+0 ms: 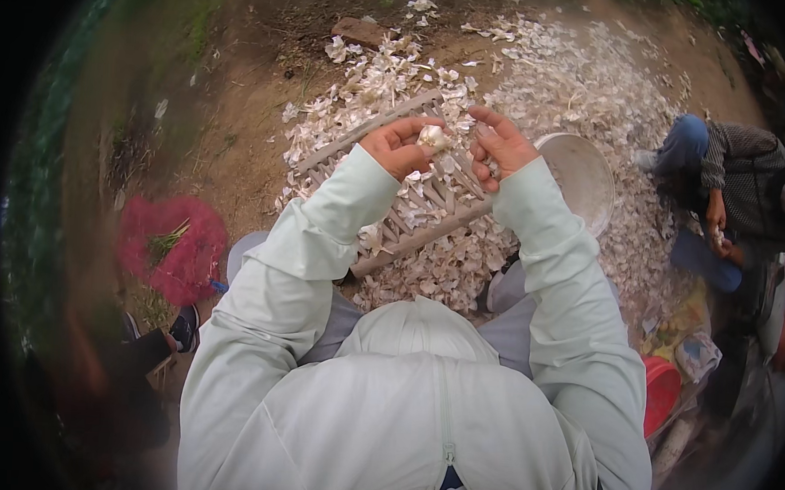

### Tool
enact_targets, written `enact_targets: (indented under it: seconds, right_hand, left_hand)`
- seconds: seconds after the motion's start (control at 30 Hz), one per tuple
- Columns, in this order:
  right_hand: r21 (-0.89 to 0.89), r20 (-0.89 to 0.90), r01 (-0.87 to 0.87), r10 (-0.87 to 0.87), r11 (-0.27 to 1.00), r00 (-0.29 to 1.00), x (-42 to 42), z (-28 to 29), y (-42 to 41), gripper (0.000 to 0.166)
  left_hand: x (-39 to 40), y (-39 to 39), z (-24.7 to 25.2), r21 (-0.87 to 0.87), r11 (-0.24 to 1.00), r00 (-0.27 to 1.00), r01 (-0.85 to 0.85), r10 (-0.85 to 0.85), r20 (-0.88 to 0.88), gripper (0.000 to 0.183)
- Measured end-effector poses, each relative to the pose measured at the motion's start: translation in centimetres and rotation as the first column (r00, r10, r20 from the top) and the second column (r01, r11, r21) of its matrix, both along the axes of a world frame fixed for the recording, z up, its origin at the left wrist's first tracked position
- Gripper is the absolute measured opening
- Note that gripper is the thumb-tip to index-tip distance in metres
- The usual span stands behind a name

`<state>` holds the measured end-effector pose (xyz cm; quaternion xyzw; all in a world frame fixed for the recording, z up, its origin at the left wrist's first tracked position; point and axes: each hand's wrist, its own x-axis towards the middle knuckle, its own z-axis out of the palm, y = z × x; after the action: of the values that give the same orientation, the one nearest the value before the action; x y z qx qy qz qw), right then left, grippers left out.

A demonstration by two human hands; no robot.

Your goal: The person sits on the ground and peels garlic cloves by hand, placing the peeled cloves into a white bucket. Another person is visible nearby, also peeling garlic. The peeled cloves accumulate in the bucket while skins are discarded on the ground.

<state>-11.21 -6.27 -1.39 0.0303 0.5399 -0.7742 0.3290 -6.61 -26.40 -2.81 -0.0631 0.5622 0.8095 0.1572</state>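
Note:
My left hand pinches a whitish garlic bulb between thumb and fingers. Just right of it, apart from the bulb, is my right hand. Its index finger reaches out while the other fingers curl. A pale bit shows by those curled fingers, but whether they hold it is unclear. Below both hands lies a slatted wooden frame, tilted across the ground and strewn with papery garlic skins. A white bucket stands close to my right wrist.
Garlic skins cover much of the ground ahead and right. A brick lies beyond the frame. Red mesh netting is at left, near another person's shoe. A co-worker sits at right, hands together. A red container is by my right elbow.

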Motion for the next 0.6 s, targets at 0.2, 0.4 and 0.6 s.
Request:
enact_targets:
  seconds: [0.2,0.4,0.6]
  right_hand:
    - [-0.060,0.025,-0.049,0.051,0.997,0.998,-0.2,-0.6,0.4,0.024]
    - [-0.033,0.033,-0.066,0.067,0.997,0.997,-0.1,-0.6,0.0,0.020]
    - [-0.015,-0.037,-0.090,0.089,0.996,0.995,0.5,-0.7,-0.6,0.024]
  left_hand:
    - [0.2,0.3,0.7,0.055,0.997,0.997,-0.047,0.043,0.067,0.042]
    - [0.6,0.6,1.4,-0.087,0.993,0.997,-0.076,0.073,-0.039,0.042]
    - [1.1,1.1,0.3,-0.207,0.973,0.966,-0.098,0.043,-0.254,0.038]
